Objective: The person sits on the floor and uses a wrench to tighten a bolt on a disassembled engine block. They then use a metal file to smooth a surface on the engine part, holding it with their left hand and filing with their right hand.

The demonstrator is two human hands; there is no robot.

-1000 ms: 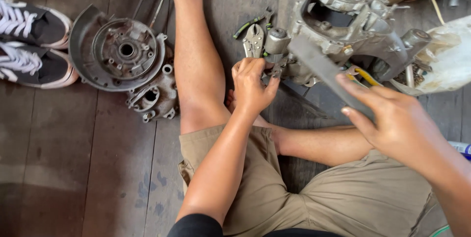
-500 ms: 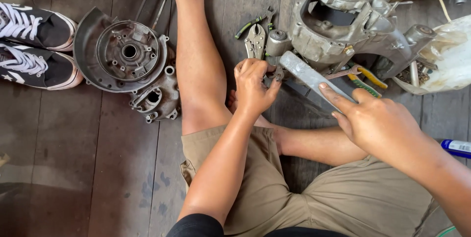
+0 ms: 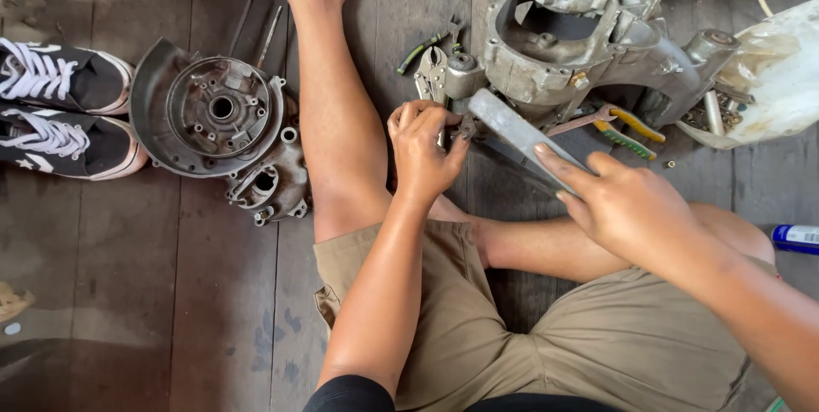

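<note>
I sit on a dark wooden floor with a grey metal engine casing (image 3: 589, 45) in front of me. My right hand (image 3: 631, 203) grips a flat grey metal bar (image 3: 516, 130), which slants up-left to the casing's lower left corner. My left hand (image 3: 422, 152) is closed around a small metal part (image 3: 465, 126) right at the bar's tip, beside a short steel cylinder (image 3: 461, 75) on the casing. What the fingers pinch is mostly hidden.
A round metal cover plate (image 3: 213, 109) and a smaller casing piece (image 3: 269, 182) lie left of my bare leg (image 3: 337, 122). Black-and-white sneakers (image 3: 60, 113) sit at the far left. Locking pliers (image 3: 431, 75), yellow-handled pliers (image 3: 627, 122), a white plastic bag (image 3: 781, 71) surround the casing.
My right hand has swung the bar down and left until its tip meets the casing corner by my left hand. My left hand has stayed in place.
</note>
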